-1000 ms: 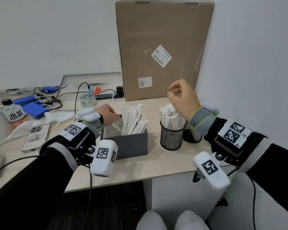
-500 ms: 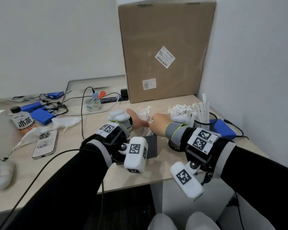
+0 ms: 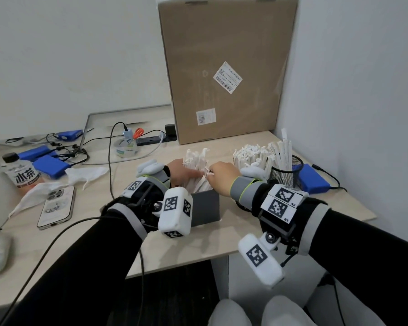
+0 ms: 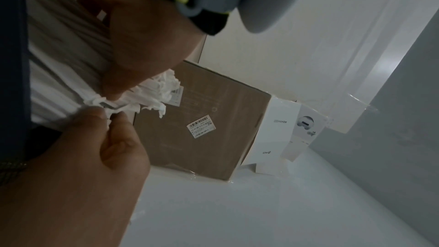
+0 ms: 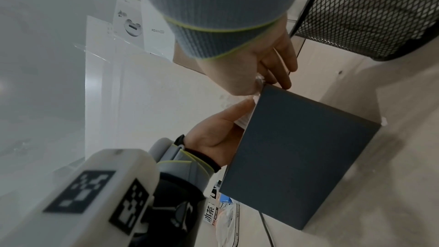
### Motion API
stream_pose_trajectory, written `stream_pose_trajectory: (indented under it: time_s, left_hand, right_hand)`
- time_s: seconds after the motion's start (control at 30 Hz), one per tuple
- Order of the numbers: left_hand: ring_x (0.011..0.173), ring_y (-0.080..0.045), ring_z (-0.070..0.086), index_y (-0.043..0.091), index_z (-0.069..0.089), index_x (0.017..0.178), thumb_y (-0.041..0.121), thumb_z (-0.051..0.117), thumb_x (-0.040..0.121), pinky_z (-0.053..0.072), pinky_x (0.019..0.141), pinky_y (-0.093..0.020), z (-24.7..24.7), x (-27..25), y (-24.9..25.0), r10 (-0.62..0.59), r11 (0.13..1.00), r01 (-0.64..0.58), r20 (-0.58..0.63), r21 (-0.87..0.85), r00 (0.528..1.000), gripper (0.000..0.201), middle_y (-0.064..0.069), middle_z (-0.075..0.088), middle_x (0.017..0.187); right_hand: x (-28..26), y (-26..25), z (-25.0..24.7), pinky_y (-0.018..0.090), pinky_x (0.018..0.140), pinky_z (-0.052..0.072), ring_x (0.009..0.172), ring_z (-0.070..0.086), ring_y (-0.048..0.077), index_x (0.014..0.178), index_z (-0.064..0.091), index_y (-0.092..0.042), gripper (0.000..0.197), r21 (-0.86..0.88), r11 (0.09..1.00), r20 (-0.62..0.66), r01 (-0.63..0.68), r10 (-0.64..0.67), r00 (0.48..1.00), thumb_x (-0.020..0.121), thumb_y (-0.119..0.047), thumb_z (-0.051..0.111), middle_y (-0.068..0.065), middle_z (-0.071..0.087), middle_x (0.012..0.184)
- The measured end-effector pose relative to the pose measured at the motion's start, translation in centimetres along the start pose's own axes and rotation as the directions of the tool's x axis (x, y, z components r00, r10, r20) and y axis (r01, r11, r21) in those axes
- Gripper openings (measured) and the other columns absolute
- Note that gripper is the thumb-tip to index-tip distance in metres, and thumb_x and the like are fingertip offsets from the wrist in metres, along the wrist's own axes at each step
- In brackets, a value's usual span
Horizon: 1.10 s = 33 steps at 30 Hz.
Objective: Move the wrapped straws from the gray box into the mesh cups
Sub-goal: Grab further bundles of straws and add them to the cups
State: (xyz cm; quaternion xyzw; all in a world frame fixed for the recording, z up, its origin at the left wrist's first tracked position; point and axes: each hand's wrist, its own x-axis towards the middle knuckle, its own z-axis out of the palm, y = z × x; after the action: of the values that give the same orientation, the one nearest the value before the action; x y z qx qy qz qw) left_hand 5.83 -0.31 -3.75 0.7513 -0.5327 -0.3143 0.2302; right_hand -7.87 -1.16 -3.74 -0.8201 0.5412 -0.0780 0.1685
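Head view is showing our two hands meeting mid-frame over the gray box (image 3: 205, 208), where the wrapped straws (image 3: 196, 161) are standing. Our left hand (image 3: 179, 171) and right hand (image 3: 222, 177) are both pinching their crinkly tops. We are guessing they are light, bendy and crushable, so near the tops is best. The mesh cups (image 3: 284, 174) are waiting at right.

black sleeves (image 3: 57, 267), grey wristbands (image 3: 239, 189), tagged white pods (image 3: 176, 211)

The pale wooden surface (image 3: 118, 234) carries a gray box (image 3: 205, 208), mesh cups (image 3: 285, 172), a cardboard box (image 3: 224, 67), a phone (image 3: 57, 205), a bottle (image 3: 21, 175), blue packs (image 3: 50, 165) and cables (image 3: 108, 165).
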Motion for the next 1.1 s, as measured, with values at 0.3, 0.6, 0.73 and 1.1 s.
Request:
stream_pose_trajectory:
  time_s: [0.3,0.6,0.73,1.1]
  left_hand:
    - [0.104,-0.036,0.063,0.014,0.067,0.081,0.017,0.062,0.084,0.047,0.099,-0.05,-1.4,-0.6,-1.8,0.053,0.941,-0.083,-0.1,-0.327,0.994,0.006,-0.018,0.069,0.107]
    - [0.086,-0.027,0.055,0.019,0.056,0.076,0.018,0.057,0.087,0.047,0.097,-0.053,-1.9,-1.1,-1.6,0.032,0.804,-0.22,-0.329,-0.553,0.944,0.011,-0.005,0.058,0.074]
    - [0.078,-0.026,0.053,0.019,0.054,0.081,0.022,0.056,0.086,0.045,0.079,-0.043,-3.0,-1.9,-0.5,0.089,0.759,-0.316,-0.391,-0.569,0.916,0.006,-0.004,0.057,0.074]
    - [0.081,-0.023,0.055,0.024,0.052,0.086,0.019,0.052,0.089,0.049,0.081,-0.041,-4.7,-3.5,1.8,0.151,0.681,-0.422,-0.449,-0.599,0.881,0.006,-0.005,0.056,0.082]
  right_hand:
    - [0.0,-0.2,0.2,0.028,0.067,0.034,0.082,0.049,0.028,0.106,0.06,0.001,0.026,0.017,1.0,-0.005,0.009,-0.009,1.0,0.096,-0.011,0.039,0.018,0.063,0.111]
    - [-0.4,-0.5,0.1,0.033,0.1,0.037,0.125,0.046,0.027,0.134,0.041,-0.009,0.045,0.26,0.939,-0.324,0.224,-0.134,0.937,0.094,-0.026,0.052,0.01,0.05,0.135]
    - [-0.8,-2.3,-0.8,0.027,0.098,0.039,0.121,0.05,0.019,0.131,0.044,-0.009,0.052,0.428,0.816,-0.367,0.389,-0.236,0.9,0.086,-0.023,0.065,0.007,0.052,0.132]
    - [0.7,-6.8,-1.4,0.034,0.093,0.046,0.104,0.053,0.021,0.139,0.03,-0.014,0.072,0.665,0.725,-0.013,0.177,-0.226,0.974,0.081,-0.017,0.072,0.005,0.057,0.117]
